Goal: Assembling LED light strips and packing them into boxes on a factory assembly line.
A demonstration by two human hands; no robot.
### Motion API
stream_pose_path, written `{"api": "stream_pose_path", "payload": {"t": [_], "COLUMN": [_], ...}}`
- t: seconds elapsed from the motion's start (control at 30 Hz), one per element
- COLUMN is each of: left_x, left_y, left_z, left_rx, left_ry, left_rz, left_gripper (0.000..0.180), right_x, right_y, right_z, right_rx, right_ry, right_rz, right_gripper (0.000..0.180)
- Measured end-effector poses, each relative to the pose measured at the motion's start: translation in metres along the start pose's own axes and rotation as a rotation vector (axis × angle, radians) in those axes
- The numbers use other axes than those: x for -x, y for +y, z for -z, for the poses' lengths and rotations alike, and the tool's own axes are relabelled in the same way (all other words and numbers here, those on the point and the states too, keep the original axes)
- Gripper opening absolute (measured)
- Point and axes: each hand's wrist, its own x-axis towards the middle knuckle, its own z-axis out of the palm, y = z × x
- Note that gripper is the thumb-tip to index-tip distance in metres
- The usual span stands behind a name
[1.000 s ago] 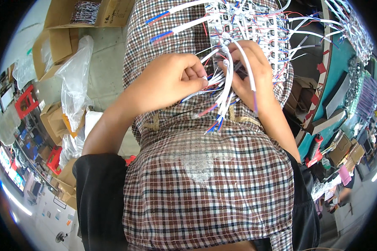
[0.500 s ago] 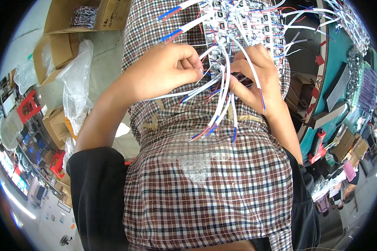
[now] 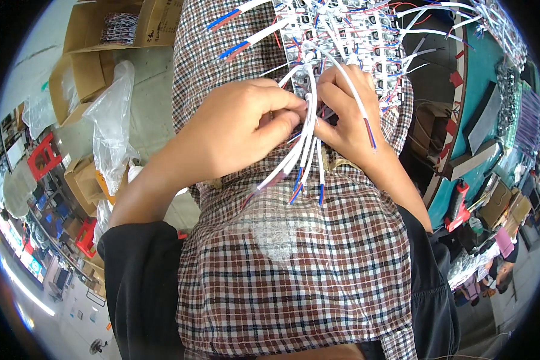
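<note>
We see both hands meeting over a plaid cloth spread across the lap. The left hand has its grip pinched on a bundle of white wires whose red and blue ends hang below the fingers. The right hand also pinches these wires, one strand lying over its back. Above them lies a tangle of small wired modules. Cardboard boxes stand at left.

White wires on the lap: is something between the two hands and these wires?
Nothing visible is in the way. The left hand and the right hand both already pinch the bundle of white wires directly, over the checked cloth.
</note>
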Motion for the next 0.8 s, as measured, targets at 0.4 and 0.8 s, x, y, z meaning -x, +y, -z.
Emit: {"api": "stream_pose_path", "payload": {"t": [0.4,0.8], "left_x": [0.006,0.001], "left_y": [-0.018,-0.023], "left_z": [-0.012,-0.011], "left_rx": [-0.202,-0.109], "left_ry": [0.087,0.103], "left_rz": [0.055,0.032], "left_gripper": [0.016,0.014], "right_x": [-0.002,-0.003], "right_y": [0.003,0.011], "right_z": [-0.006,-0.002], "right_rx": [-0.043,-0.183], "right_ry": [0.046,0.052], "right_rz": [-0.003,-0.036], "right_gripper": [0.013,0.015]}}
